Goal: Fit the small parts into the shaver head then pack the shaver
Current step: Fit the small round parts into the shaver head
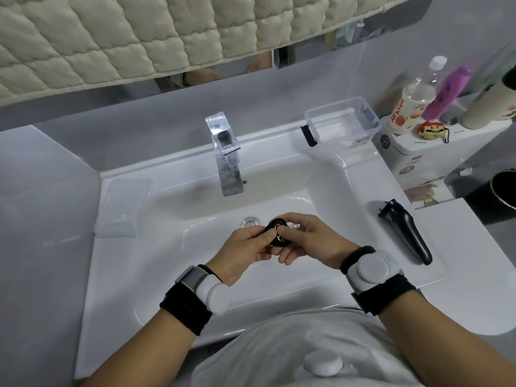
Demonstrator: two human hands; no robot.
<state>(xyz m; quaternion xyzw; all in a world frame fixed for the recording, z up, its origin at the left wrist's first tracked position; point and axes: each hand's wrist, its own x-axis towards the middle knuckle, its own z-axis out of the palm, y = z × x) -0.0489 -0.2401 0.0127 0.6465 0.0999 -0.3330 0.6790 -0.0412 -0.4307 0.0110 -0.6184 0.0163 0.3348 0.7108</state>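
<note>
Over the basin, both hands hold the black shaver head (276,233). My left hand (245,247) grips its left side. My right hand (304,238) pinches it from the right, and a small silver part (294,225) shows by the index fingertip. The fingers hide most of the head. The black shaver body (405,233) lies on the counter at the right, apart from both hands. A clear plastic box (342,121) with a black latch stands open at the back right. Its clear lid (122,208) lies flat on the counter at the left.
A chrome tap (227,155) rises behind the white sink (195,247), with the drain plug (249,222) just beyond my hands. Bottles (416,101) and a small figure (431,129) crowd the right shelf. A quilted cover hangs across the top.
</note>
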